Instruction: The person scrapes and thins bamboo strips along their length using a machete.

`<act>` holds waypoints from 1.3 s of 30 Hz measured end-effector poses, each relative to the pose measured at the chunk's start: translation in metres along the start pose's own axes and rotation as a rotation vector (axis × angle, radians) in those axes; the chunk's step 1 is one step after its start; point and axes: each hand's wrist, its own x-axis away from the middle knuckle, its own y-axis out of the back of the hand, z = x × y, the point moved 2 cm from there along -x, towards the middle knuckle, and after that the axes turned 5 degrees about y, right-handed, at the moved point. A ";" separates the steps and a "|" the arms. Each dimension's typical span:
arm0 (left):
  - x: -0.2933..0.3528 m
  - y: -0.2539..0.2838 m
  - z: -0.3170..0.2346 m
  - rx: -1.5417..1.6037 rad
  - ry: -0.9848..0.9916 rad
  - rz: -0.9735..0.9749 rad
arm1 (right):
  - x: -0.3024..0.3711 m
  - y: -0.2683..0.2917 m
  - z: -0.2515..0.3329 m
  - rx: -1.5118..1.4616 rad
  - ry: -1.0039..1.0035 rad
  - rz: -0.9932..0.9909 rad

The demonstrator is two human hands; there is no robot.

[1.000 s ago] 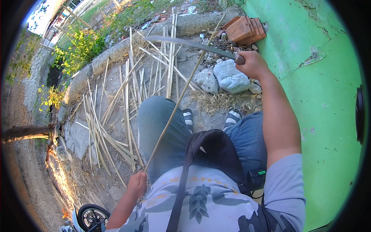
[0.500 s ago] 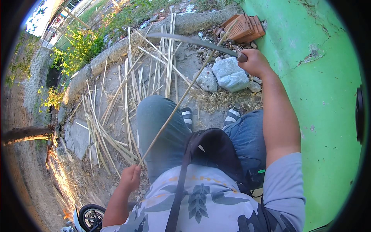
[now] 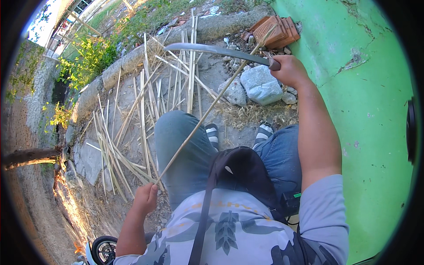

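Observation:
Between my hands runs a long thin bamboo strip (image 3: 194, 131), slanting from the lower left to the upper right across my left knee. Its near end is in my left hand (image 3: 145, 198), whose fingers are closed round it. My right hand (image 3: 289, 70) grips the dark handle of a machete (image 3: 216, 49). The curved grey blade points left and crosses the strip near its far end; whether the edge touches the strip I cannot tell.
Many split bamboo strips (image 3: 143, 108) lie on the ground ahead and left. Pale rocks (image 3: 261, 85) and stacked orange roof tiles (image 3: 276, 33) sit ahead, beside a green wall (image 3: 371, 145) on my right. A low concrete kerb (image 3: 128, 62) curves beyond. A motorcycle wheel (image 3: 104, 251) shows at lower left.
My left hand has drawn slightly down and left with the bamboo strip. The machete blade has dropped slightly and turned, showing more of its flat side.

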 end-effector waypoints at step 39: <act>-0.009 0.007 -0.006 -0.045 -0.006 0.052 | 0.008 -0.010 -0.075 -0.087 -0.390 -0.105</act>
